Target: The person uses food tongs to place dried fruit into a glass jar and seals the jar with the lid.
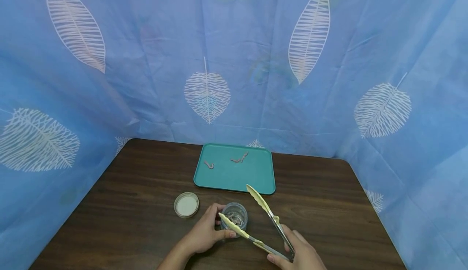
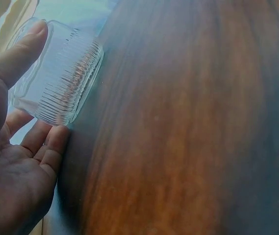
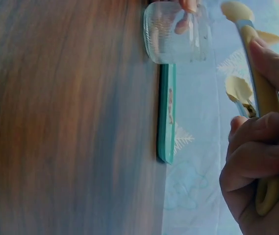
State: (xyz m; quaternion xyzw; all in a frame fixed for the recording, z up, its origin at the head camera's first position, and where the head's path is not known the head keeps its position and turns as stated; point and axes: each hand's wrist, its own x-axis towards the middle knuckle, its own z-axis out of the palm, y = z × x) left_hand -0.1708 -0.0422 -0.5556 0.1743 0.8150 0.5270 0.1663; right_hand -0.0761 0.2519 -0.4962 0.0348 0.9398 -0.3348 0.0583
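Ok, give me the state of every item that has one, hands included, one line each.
Teal tray: lying flat, with pinkish worm-like pieces on it
Clear ribbed jar: upright, uncovered, similar pieces inside
Round lid: off the jar, lying on the wooden table
Yellow-tipped tongs: spread open
Left hand: fingers around the jar
Right hand: gripping the tongs

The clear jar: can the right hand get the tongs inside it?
Probably yes: the jar is open, the lid aside, though the right hand would likely need to narrow the spread tongs.
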